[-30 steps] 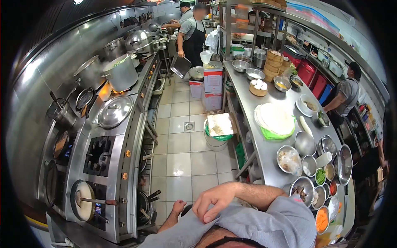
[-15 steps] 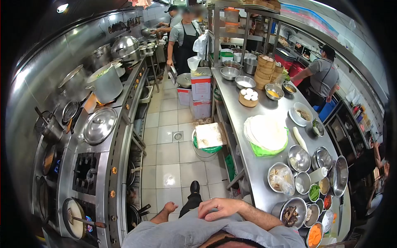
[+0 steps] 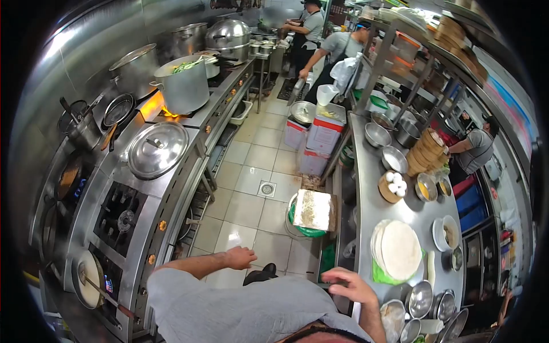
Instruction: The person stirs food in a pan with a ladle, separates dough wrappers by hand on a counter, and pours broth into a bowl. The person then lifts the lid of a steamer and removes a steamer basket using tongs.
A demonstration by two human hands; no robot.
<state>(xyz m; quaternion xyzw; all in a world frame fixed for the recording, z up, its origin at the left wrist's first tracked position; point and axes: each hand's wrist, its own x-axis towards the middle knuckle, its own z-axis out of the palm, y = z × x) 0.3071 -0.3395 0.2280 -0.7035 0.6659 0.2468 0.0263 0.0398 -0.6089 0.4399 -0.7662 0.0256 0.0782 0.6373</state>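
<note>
My left hand (image 3: 240, 258) is in front of my body, over the tiled floor, with loosely bent fingers and nothing visible in it. Lifted by my right side, my right hand (image 3: 350, 284) has its fingers apart and holds nothing. It is left of the steel counter (image 3: 366, 200). On that counter, nearest this hand, are a stack of round pale flat sheets (image 3: 394, 250) on green plastic and several steel bowls (image 3: 420, 299). To my left runs the stove (image 3: 160, 206), where a pan of whitish liquid (image 3: 90, 280) stands with a utensil in it.
Flames show beneath a tall pot (image 3: 183, 88); a large lid (image 3: 158, 150) lies on the stove. A bucket topped by a board (image 3: 313, 210) and stacked tins (image 3: 323, 134) narrow the aisle. A co-worker (image 3: 337, 48) bends beside the counter; others stand farther off.
My view has turned, shifting the room. My right hand has left my belly and opened out to the right. My left arm has come up and forward. The nearest co-worker now bends toward the counter.
</note>
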